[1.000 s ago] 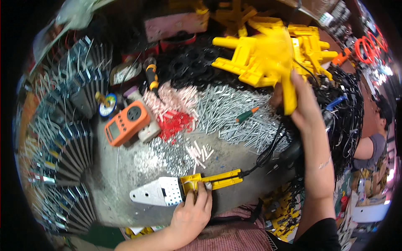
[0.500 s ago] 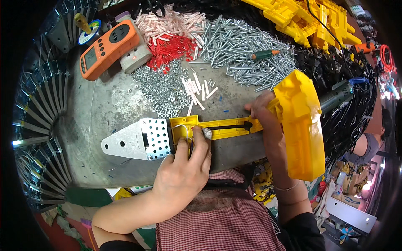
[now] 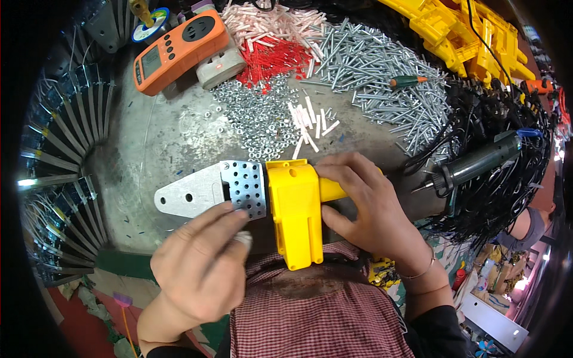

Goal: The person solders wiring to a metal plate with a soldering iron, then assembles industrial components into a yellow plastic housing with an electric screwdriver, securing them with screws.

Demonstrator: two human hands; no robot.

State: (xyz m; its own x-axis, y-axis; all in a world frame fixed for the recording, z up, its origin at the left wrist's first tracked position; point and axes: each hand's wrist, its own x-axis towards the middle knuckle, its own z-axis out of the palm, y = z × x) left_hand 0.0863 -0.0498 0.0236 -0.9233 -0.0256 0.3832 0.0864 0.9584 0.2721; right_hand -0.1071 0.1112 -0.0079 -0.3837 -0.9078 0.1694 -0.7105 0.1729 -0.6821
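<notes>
A yellow plastic housing half (image 3: 295, 209) lies over the other half, its wider block hanging toward my apron and its handle pointing right. My right hand (image 3: 373, 209) grips that handle, thumb on the near side and fingers over the far side. Left of the housing, a tapered silver metal plate (image 3: 188, 194) with two holes joins a perforated metal guard (image 3: 243, 185). My left hand (image 3: 203, 262) is beside the guard's near edge, its fingers loosely bent and slightly blurred. A whitish patch shows at its thumb tip. The lower half and its wiring are covered.
Beyond the housing lie metal nuts (image 3: 256, 119), white sleeves (image 3: 307, 122), red parts (image 3: 271, 59) and long screws (image 3: 376, 71). An orange meter (image 3: 173, 56) stands far left. An electric screwdriver (image 3: 477, 161) rests among black cables (image 3: 483, 215) at right. Metal plates (image 3: 65, 119) line the left side.
My right hand has brought the yellow housing half left and down onto the other half. My left hand has drawn back from inside the lower half, toward the guard's near edge. The view has shifted slightly.
</notes>
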